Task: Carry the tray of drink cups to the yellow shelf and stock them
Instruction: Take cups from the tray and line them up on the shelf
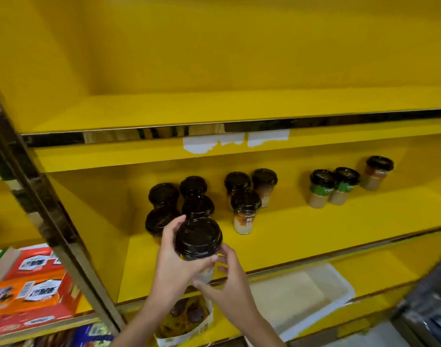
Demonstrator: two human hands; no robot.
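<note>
Holding a drink cup [198, 240] at the front edge of the yellow shelf [302, 221].
Left hand [175, 259] wraps it; right hand [229, 279] fingers curl against its base. Beyond the fingertips stand stocked cups [245, 209]; a white tray [302, 294] sits below right.

Head cam, close, down at yellow shelf [302, 236]

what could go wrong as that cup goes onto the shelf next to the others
1. The held cup sits close to the tight cluster of black-lidded cups; pushing it in could knock one over.
2. The left hand wraps the cup's side while the right hand only touches it low down, so it might tilt when released.
3. It is near the shelf's front edge and could fall if set down short.
</note>
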